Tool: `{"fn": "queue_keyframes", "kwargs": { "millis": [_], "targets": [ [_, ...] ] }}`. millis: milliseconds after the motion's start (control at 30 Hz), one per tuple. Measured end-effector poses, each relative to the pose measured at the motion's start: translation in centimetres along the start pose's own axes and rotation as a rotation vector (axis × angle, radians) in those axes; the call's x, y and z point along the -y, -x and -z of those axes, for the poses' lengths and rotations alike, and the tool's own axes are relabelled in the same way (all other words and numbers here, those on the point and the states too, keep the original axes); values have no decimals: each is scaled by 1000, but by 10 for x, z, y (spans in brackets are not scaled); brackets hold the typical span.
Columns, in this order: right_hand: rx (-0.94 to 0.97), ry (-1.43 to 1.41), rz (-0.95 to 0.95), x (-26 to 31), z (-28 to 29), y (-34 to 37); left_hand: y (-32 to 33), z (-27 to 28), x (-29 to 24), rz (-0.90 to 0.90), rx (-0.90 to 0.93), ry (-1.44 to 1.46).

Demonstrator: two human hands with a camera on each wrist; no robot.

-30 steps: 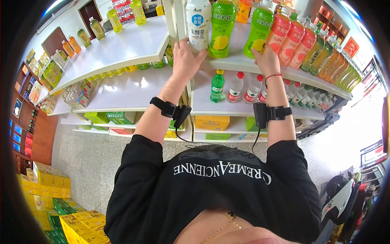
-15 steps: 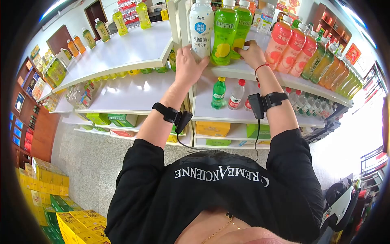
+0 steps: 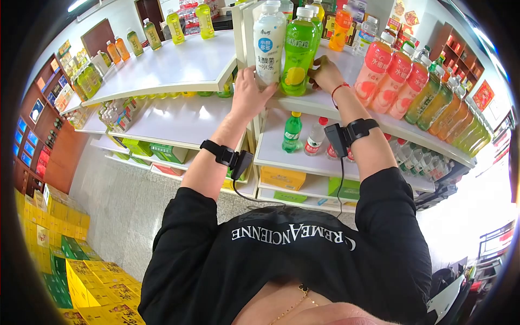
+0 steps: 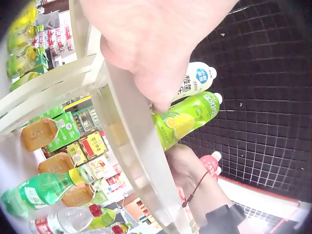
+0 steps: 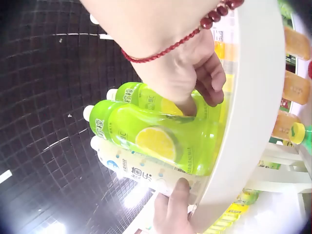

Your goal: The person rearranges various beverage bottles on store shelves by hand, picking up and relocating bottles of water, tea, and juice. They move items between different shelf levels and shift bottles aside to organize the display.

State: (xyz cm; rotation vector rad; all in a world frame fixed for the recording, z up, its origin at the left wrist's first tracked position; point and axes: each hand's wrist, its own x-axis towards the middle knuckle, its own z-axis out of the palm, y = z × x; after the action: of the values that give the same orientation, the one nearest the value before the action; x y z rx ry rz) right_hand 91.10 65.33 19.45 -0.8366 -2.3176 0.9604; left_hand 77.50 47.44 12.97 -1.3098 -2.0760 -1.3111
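My left hand (image 3: 251, 93) grips the lower part of a white drink bottle (image 3: 269, 46), thumb on its front right side. Beside it on the upper shelf stands a green lemon drink bottle (image 3: 297, 57), upright. A second green lemon bottle (image 5: 146, 95) stands just behind it, mostly hidden in the head view. My right hand (image 3: 327, 76) is at that rear bottle's right side, fingers curled low against it; the front bottle hides part of the contact. In the left wrist view the white bottle (image 4: 199, 80) and front green bottle (image 4: 192, 117) stand side by side.
Pink peach drink bottles (image 3: 374, 70) stand in a row to the right, with several tea bottles beyond. An orange drink bottle (image 3: 340, 28) is farther back. Below are a green soda bottle (image 3: 292, 132) and water bottles. A white post (image 3: 244, 32) divides this shelf (image 3: 346, 105) from the left one.
My right hand has moved the second green bottle left, from beside the peach bottles to behind the front green bottle. My left hand stays at the white bottle. The head view has shifted slightly.
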Motion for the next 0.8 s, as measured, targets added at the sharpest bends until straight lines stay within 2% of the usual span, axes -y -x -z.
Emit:
{"fn": "queue_keyframes", "kwargs": {
  "millis": [67,233,300,433,800],
  "targets": [
    [9,4,8,-3,0,-6,0,3,-4,75,65,56],
    [108,-37,36,-11,6,-17,0,2,-2,56,38,25],
    [144,-173,-45,-16,9,-21,0,1,0,50,34,-7],
    [228,-192,-7,-19,6,-28,0,2,-2,70,46,14],
    [284,-176,112,-12,-3,-30,0,1,-3,112,59,75]
  ]
}}
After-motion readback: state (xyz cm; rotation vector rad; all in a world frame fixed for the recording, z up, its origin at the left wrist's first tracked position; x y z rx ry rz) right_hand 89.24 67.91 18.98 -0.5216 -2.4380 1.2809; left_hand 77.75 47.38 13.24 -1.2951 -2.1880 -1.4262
